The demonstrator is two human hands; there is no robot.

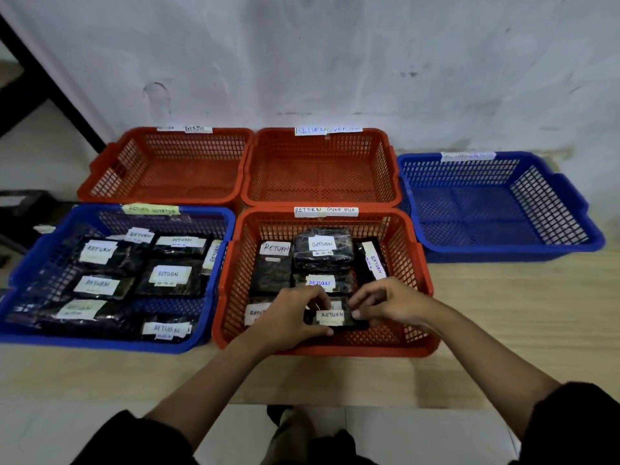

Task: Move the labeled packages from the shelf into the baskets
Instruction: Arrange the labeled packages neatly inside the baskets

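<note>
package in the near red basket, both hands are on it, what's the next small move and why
Probably lower it flat and let go. The left hand and right hand pinch the package at its ends, low inside the red basket, over the front space by the other labelled packages.

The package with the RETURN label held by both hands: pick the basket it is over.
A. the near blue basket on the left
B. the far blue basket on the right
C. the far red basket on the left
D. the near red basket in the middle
D: the left hand and right hand hold the package inside the near red basket, above other labeled packages.
</note>
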